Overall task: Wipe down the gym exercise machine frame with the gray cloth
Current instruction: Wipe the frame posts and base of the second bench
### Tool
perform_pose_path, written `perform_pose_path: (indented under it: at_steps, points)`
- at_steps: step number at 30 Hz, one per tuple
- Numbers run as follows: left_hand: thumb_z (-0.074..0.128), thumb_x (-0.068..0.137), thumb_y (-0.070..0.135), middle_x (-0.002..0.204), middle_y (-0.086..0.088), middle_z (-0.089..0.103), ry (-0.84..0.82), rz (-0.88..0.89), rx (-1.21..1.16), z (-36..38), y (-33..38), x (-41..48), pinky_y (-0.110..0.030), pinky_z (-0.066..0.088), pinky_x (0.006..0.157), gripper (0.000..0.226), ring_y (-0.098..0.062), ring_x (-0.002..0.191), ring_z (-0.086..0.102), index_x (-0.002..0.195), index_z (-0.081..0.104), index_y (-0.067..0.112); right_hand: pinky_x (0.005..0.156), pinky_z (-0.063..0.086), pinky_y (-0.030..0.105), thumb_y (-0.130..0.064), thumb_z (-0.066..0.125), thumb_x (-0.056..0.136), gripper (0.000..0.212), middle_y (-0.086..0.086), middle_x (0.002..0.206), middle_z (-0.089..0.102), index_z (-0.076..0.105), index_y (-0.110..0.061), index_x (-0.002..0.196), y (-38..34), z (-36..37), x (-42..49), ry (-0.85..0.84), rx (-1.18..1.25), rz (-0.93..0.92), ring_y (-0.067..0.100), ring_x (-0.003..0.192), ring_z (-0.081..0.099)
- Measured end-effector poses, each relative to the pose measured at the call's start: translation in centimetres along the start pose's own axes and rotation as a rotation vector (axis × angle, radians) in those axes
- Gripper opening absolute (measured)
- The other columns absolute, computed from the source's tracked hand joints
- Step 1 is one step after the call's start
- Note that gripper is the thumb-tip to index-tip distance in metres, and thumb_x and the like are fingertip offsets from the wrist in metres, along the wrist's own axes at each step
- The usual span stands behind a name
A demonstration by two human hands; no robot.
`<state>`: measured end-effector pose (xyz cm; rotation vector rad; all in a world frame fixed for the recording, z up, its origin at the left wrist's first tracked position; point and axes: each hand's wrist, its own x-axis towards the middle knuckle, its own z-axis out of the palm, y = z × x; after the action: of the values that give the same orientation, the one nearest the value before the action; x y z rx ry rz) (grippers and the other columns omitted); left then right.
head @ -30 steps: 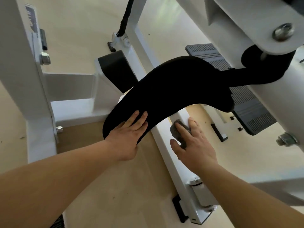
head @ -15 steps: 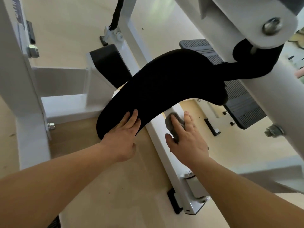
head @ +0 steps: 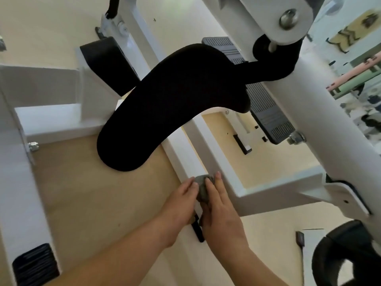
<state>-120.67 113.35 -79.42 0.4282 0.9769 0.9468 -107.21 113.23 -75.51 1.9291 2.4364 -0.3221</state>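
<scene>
The gray cloth [head: 203, 189] sits bunched on the low white rail [head: 181, 153] of the machine frame, caught between both hands. The right hand [head: 221, 211] lies flat over it, fingers extended and pressing it down onto the rail rather than closing round it; the left hand [head: 181, 200] touches the cloth's near-left edge with its fingertips, thumb alongside, loosely curled and holding nothing else. From this grip the rail's long axis runs up and away to the left, passing under the curved black pad [head: 171, 104], which hangs well beyond the fingertips. The unwiped stretch, as I judge it, lies along that line ahead of the cloth, so the next stroke would push forward along the rail. The right hand sits squarely over the cloth and is better placed to drive it; the left looks to be only steadying.
</scene>
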Motion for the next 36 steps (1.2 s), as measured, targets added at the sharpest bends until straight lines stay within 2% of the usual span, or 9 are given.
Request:
perform_pose_path:
  at_steps: [3, 6, 9, 11, 16, 20, 26, 31, 36]
  points:
    - [0.051, 0.106, 0.043, 0.127, 0.009, 0.072, -0.194, -0.203, -0.308, 1.9, -1.3, -1.2, -0.043, 0.060, 0.089, 0.034, -0.015, 0.111, 0.072, 0.140, 0.051, 0.046, 0.118, 0.034, 0.020, -0.014, 0.050, 0.104, 0.074, -0.036, 0.163, 0.002, 0.010, -0.047, 0.157, -0.6, 0.5, -3.9, -0.072, 0.375, 0.090, -0.007, 0.151, 0.018]
    - [0.049, 0.108, 0.026, 0.111, -0.002, 0.077, -0.077, -0.213, -0.190, 3.7, -2.6, -1.1, -0.045, 0.061, 0.090, 0.023, -0.023, 0.103, 0.075, 0.125, 0.065, 0.025, 0.105, 0.051, 0.033, -0.028, 0.056, 0.094, 0.076, -0.043, 0.145, 0.042, 0.019, -0.053, 0.157, 0.8, -0.4, -6.4, -0.055, 0.475, 0.223, -0.004, 0.129, 0.054]
    - [0.049, 0.107, 0.031, 0.103, -0.001, 0.070, 0.265, -0.141, 0.024, 5.1, -2.1, 0.2, -0.034, 0.057, 0.075, 0.020, -0.020, 0.091, 0.068, 0.120, 0.061, 0.023, 0.101, 0.043, 0.022, -0.058, 0.038, 0.095, 0.063, -0.037, 0.148, 0.040, 0.030, -0.047, 0.156, 2.9, -1.9, -7.8, 0.079, 0.248, 0.339, -0.007, 0.131, 0.048]
    - [0.044, 0.106, 0.040, 0.108, 0.003, 0.063, 0.348, -0.099, 0.069, 5.7, -1.5, 0.8, -0.035, 0.053, 0.083, 0.024, -0.019, 0.094, 0.061, 0.126, 0.052, 0.028, 0.097, 0.042, 0.026, -0.065, 0.027, 0.093, 0.064, -0.028, 0.149, 0.044, 0.037, -0.043, 0.152, 4.2, -2.2, -8.0, 0.085, 0.127, 0.422, 0.000, 0.131, 0.048]
    - [0.038, 0.106, 0.034, 0.123, -0.002, 0.063, 0.202, -0.228, -0.006, 9.3, -1.1, 1.1, -0.042, 0.053, 0.093, 0.033, -0.027, 0.105, 0.064, 0.137, 0.049, 0.030, 0.106, 0.040, 0.031, -0.040, 0.034, 0.104, 0.053, -0.016, 0.156, 0.038, 0.033, -0.029, 0.156, 7.3, -1.3, -7.1, -0.078, -0.060, 0.533, 0.010, 0.138, 0.043]
    - [0.037, 0.101, 0.014, 0.130, -0.019, 0.060, 0.272, -0.139, 0.072, 11.5, -1.0, 0.8, -0.055, 0.053, 0.100, 0.039, -0.041, 0.117, 0.060, 0.139, 0.047, 0.008, 0.122, 0.027, 0.034, -0.033, 0.033, 0.105, 0.058, -0.007, 0.167, 0.026, 0.021, -0.024, 0.162, 8.8, -0.4, -7.1, -0.114, -0.138, 0.540, 0.013, 0.153, 0.025]
    - [0.045, 0.105, 0.019, 0.108, -0.002, 0.070, 0.187, -0.012, 0.050, 13.2, 0.3, -1.5, -0.034, 0.058, 0.081, 0.023, -0.020, 0.100, 0.067, 0.110, 0.067, 0.023, 0.115, 0.034, 0.034, -0.041, 0.032, 0.107, 0.047, -0.008, 0.159, 0.038, 0.035, -0.028, 0.152, 9.5, -0.6, -7.5, -0.069, -0.223, 0.447, 0.015, 0.144, 0.037]
    - [0.046, 0.104, 0.013, 0.109, -0.008, 0.064, 0.310, -0.211, 0.100, 11.6, 0.8, 0.0, -0.036, 0.044, 0.080, 0.021, -0.018, 0.081, 0.055, 0.119, 0.061, 0.015, 0.128, 0.010, 0.041, -0.054, 0.014, 0.108, 0.063, -0.004, 0.173, 0.008, 0.008, -0.028, 0.165, 9.4, -1.2, -8.4, -0.217, -0.090, 0.578, 0.016, 0.159, 0.005]
    - [0.056, 0.100, 0.026, 0.083, -0.014, 0.072, 0.189, -0.062, 0.181, 12.1, 2.4, -1.3, -0.032, 0.048, 0.056, 0.021, -0.025, 0.067, 0.063, 0.094, 0.074, 0.015, 0.119, 0.031, 0.038, -0.063, 0.008, 0.101, 0.069, -0.005, 0.155, 0.046, 0.045, -0.029, 0.148, 7.4, -1.8, -9.0, -0.250, 0.081, 0.625, 0.017, 0.146, 0.038]
